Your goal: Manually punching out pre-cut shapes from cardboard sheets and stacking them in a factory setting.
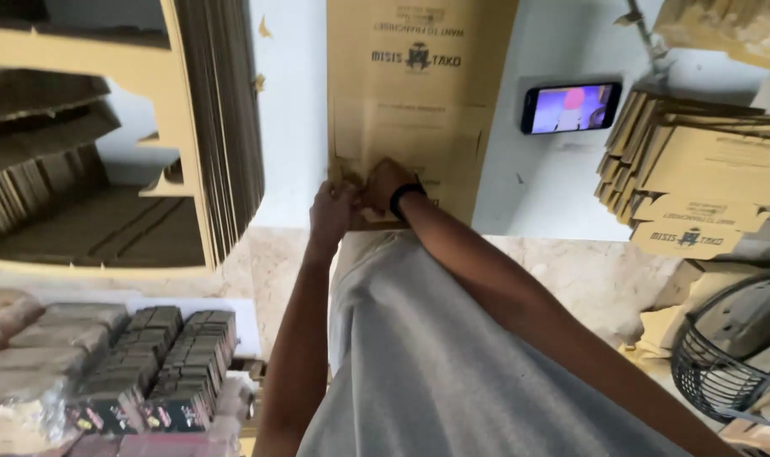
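Pinching the near edge of a flat cardboard sheet point(419, 110), both hands are closing fingers on it: left hand point(332, 213), right hand point(386, 184). Lying against the white floor point(537, 182), it looks light, stiff, best gripped at edges.

tan-brown flat cardboard box blank point(419, 110) with dark print; grey trousers point(436, 355); black wristband point(404, 197) on the right hand point(385, 182); white wall point(554, 186); beige mottled stone floor point(596, 279); black wire fan guard point(728, 355); phone point(570, 107) screen purple and pink.
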